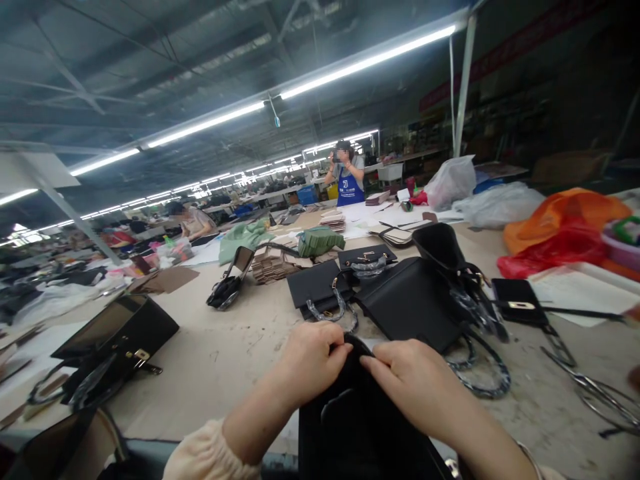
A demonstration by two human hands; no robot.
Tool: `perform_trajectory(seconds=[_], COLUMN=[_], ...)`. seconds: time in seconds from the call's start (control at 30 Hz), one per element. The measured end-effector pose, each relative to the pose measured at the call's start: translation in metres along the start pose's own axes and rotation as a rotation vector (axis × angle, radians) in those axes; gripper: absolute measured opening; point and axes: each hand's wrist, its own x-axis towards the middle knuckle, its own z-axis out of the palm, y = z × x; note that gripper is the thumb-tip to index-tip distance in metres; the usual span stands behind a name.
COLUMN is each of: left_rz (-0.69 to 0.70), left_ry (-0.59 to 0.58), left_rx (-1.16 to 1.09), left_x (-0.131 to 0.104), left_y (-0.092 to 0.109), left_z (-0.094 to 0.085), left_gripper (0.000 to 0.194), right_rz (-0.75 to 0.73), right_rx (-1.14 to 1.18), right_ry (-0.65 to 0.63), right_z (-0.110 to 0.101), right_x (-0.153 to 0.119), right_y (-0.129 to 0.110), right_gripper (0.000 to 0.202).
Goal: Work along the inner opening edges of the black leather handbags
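Note:
A black handbag [345, 427] is in front of me at the bottom of the view, its opening facing up toward me. Both hands pinch its far rim, a short way apart. My left hand [315, 353] is closed on the rim's left part, and my right hand [410, 370] on the right part, thumb on top. The bag's lower part runs out of the frame. Just beyond my hands lie several black handbags [410, 300], with handles wrapped in clear plastic. A handle loop [487, 373] rests on the table near my right hand.
Another black handbag [125, 340] stands at the left. Scissors [590, 387] lie at the right, near a small black flap piece [517, 300]. Stacked brown pieces [273, 263], a green bundle [320, 241] and plastic bags [555, 233] are farther back. A person in a blue apron [349, 183] stands across the table.

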Motion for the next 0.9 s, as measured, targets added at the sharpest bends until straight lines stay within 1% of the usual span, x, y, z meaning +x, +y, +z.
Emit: perform_trajectory(seconds=[0.2, 0.4, 0.6, 0.77, 0.9], left_rz=[-0.058, -0.103, -0.088, -0.128, -0.137], left_ry=[0.013, 0.002, -0.027, -0.066, -0.063], left_rx=[0.015, 0.028, 0.081, 0.096, 0.077], left_x=[0.005, 0.006, 0.007, 0.009, 0.008], left_y=[-0.001, 0.003, 0.007, 0.014, 0.017], left_z=[0.005, 0.006, 0.003, -0.002, -0.004], left_gripper=[0.020, 0.021, 0.021, 0.020, 0.021], right_rz=[0.026, 0.046, 0.093, 0.058, 0.055], right_rx=[-0.008, 0.011, -0.098, -0.194, -0.191], right_ry=[0.004, -0.030, -0.036, -0.005, -0.032], right_z=[0.000, -0.002, -0.010, -0.016, -0.019], right_x=[0.000, 0.001, 0.003, 0.006, 0.009], right_y=[0.000, 0.001, -0.006, -0.014, -0.016], right_gripper=[0.040, 0.042, 0.041, 0.034, 0.040])
